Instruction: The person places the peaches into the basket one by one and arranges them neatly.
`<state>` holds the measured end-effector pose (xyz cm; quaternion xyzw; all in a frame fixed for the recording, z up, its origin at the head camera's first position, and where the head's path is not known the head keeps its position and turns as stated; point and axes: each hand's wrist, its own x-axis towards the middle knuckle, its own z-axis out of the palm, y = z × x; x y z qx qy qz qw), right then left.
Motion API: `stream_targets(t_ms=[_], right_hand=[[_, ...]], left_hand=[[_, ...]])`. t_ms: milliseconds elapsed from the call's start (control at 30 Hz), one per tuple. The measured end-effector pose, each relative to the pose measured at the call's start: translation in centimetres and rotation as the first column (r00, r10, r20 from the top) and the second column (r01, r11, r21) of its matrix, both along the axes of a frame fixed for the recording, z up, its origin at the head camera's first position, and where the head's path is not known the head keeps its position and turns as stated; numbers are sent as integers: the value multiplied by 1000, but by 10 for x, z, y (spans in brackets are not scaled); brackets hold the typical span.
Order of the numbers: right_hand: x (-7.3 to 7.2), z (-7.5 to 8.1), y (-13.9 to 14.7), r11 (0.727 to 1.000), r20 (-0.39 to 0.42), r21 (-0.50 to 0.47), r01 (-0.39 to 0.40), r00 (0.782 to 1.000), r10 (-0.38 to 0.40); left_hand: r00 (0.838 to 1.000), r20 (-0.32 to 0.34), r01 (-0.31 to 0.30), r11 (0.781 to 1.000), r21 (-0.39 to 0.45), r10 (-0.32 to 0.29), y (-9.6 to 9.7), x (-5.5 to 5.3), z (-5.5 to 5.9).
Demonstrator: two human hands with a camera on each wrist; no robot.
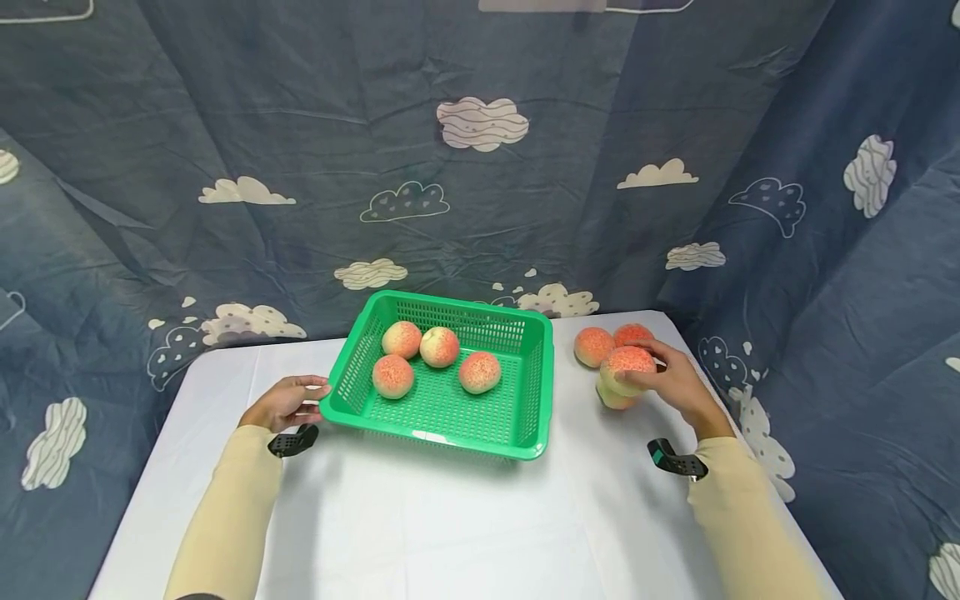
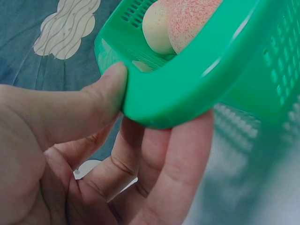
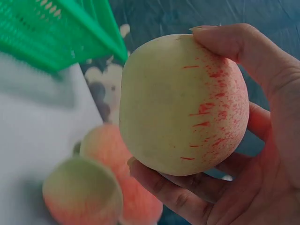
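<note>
In the head view a green plastic basket (image 1: 450,435) stands on the table with several peaches in it, among them a speckled peach (image 1: 480,372) right of the rest. My left hand (image 1: 288,402) pinches the basket's left corner rim (image 2: 164,101), thumb on top and fingers beneath. A peach (image 3: 180,105), pale yellow with red streaks, is gripped between the thumb and fingers of my right hand (image 1: 667,379). Below and behind it are other peaches: one at the left (image 1: 593,347), one at the back (image 1: 633,335), and one partly hidden underneath (image 1: 615,397).
The white-covered table (image 1: 450,525) runs back to a dark blue cloud-patterned curtain (image 1: 337,125), which also hangs along the left and right sides. The loose peaches lie near the table's back right corner, to the right of the basket.
</note>
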<state>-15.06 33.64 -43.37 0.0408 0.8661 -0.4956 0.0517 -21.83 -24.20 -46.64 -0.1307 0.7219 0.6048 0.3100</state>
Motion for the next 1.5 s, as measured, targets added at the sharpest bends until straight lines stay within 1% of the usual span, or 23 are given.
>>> stream_targets(t_ms=[67,200,367,467,567,667,767,833,933,1100,1200,1367,1500], right_hand=[[-6,4,-10,1000,-19,-12,-23,1000,23],[-18,9,-30,998,-61,-5,-69,996,69],[-31,11,-55,992,-64,6,-123,990,124],[-39,11,-69,990,-55,-14,-142,988,141],[-47,11,-83,986,-66,-34,-166,984,163],[-56,11,-98,975,-82,-73,-208,976,202],[-64,10,-115,965,-79,-102,-240,969,233],[-69,7,-128,957,-68,-126,-263,964,256],[-76,4,-147,949,-45,-134,-285,958,282],[-86,-5,-181,937,-32,-98,-335,942,333],[-92,-13,-200,928,-21,-92,-361,932,361],[-98,-31,-223,906,25,-153,-394,915,402],[-100,-40,-236,887,52,-196,-419,898,436]], left_hand=[[1000,-4,1,1000,4,-1,-1,1,0],[1000,-10,4,1000,3,-4,-1,1,1],[1000,-6,-5,1000,-1,5,0,2,1],[1000,-9,-5,1000,-4,5,1,2,1],[1000,-15,1,1000,-1,-1,1,2,0],[1000,-19,2,1000,1,-2,1,2,0],[1000,-21,-3,1000,-2,3,1,2,-1],[1000,-20,-5,1000,-7,5,1,2,-1],[1000,-17,-13,1000,-13,13,1,2,-1],[1000,-21,-16,1000,-15,15,1,2,-2],[1000,-21,-19,1000,-12,18,1,2,-2],[999,-23,-25,1000,-3,25,1,2,-4],[999,-25,-31,1000,2,31,1,1,-4]])
